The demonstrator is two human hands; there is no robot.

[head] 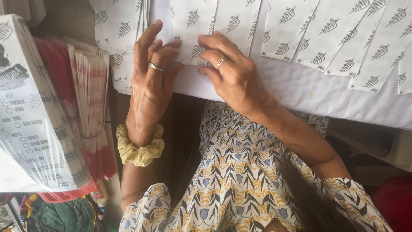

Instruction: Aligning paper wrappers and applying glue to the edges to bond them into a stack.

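Nearest the camera is a patterned dress [240, 180], and a yellow scrunchie [139, 148] circles the left wrist. Above it the left hand [150, 86] stands with loosely curled, unclenched fingers, gripping nothing; its fingertips rest on the printed paper sheet [191, 25]. The right hand [229, 71] lies flat beside it, fingers spread and pressing the same sheet, likewise grasping nothing. That sheet sits directly under both sets of fingertips, at the near edge of a white paper-covered surface [300, 90], its long axis running away from the hands toward the far side. To the right of the hands, more printed sheets [343, 34] overlap in a row. Left of the left hand, a plastic-wrapped bundle of printed bags [34, 120] holds its stack upright, with red-and-white bags [92, 94] behind it.
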